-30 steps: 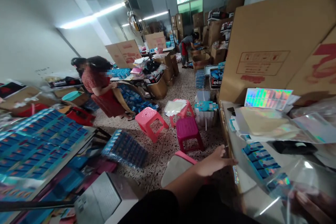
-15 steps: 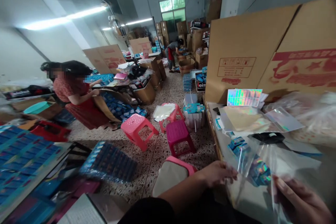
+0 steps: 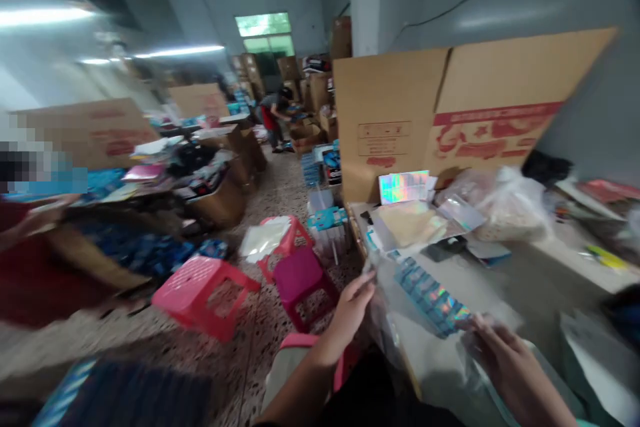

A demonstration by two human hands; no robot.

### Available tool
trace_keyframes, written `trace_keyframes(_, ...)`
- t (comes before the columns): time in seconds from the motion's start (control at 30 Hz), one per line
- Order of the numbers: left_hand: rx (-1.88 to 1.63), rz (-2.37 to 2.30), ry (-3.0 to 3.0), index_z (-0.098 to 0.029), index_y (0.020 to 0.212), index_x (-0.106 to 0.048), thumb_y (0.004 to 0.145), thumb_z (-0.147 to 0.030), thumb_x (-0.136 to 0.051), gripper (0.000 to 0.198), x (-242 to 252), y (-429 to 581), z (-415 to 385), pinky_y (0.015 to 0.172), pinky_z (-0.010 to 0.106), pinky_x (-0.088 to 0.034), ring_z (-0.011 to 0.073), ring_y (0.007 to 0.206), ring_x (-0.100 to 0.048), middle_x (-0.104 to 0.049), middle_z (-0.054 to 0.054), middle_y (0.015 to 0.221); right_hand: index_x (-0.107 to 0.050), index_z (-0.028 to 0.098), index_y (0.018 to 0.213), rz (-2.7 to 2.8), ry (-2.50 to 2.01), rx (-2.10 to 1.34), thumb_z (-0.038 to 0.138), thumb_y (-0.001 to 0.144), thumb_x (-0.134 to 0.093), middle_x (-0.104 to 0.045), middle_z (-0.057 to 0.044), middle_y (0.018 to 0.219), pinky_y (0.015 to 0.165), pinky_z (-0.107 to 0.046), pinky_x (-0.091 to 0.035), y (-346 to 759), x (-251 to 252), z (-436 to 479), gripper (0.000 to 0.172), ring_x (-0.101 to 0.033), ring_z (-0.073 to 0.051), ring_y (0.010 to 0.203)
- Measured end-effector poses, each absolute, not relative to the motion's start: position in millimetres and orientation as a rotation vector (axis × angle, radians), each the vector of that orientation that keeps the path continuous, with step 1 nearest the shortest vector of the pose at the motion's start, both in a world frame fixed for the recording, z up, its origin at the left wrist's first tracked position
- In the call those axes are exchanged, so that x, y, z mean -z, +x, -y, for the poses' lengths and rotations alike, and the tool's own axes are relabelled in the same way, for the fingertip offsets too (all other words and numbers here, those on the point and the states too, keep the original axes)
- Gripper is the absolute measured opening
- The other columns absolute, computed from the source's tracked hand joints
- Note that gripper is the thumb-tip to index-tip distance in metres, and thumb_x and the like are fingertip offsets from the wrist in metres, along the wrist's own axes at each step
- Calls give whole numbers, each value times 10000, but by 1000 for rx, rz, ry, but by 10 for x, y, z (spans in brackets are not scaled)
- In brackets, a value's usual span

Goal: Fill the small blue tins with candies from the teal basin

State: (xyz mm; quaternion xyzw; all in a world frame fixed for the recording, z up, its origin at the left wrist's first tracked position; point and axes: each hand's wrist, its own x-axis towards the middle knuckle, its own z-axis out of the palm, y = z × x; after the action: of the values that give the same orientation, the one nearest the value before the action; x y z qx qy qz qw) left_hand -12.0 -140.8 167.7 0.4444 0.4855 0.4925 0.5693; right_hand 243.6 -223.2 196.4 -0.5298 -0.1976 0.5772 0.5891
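Bench log: a row of small blue boxes [image 3: 431,297] lies on the bench [image 3: 487,287], between the two hands; we judge the work partway, the boxes being set in line and clear film [image 3: 384,317] in hand, while no closed wrap shows round them, so closing looks left to do; whether the row sits under or inside the film, we cannot tell; its long axis runs diagonally, far left to near right, the near end pointing toward the right hand [image 3: 503,347]; that hand is narrowed, pinching film just beside the row's end; the left hand [image 3: 356,295], at the bench edge, also appears narrowed on film, though blur limits us.
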Motion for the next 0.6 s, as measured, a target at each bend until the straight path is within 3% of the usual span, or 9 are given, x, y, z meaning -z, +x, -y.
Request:
trace_keyframes(0.17,-1140,-1181,988,-183,1110,-761,741,-448,-782,455,-1478,-221,905,1174,473,-330,326,1291,-561,-700,117,1263,-763,136,840,384,-1098,-1494,477,621,-908,-721,-69,833,672,-192,-547,2435,-1866,1899,430,-649,-129,709)
trace_keyframes(0.27,-1204,-1228,909,-185,1070,-761,728,-421,-789,417,-1337,-284,468,1145,460,-380,310,1253,-590,-722,114,1206,-746,140,845,342,-1042,-1519,456,674,-885,-744,-97,941,743,-226,-554,2505,-1796,1513,386,-685,-152,781)
trace_keyframes(0.43,-1449,-1281,687,-233,966,-698,768,-403,-703,261,-1260,-596,-272,912,390,-540,199,898,-689,-737,25,981,-708,169,942,392,-1078,-1469,449,789,-781,-695,-125,1230,804,-296,-546,2639,-1688,591,327,-698,-210,950)
trace_keyframes(0.6,-1601,-1290,562,-246,819,-626,879,-353,-547,146,-1410,-1023,-794,781,338,-541,149,708,-623,-671,-15,762,-681,193,924,401,-1174,-1413,387,863,-677,-694,-128,1231,852,-351,-527,2850,-1452,-546,204,-682,-244,1028)
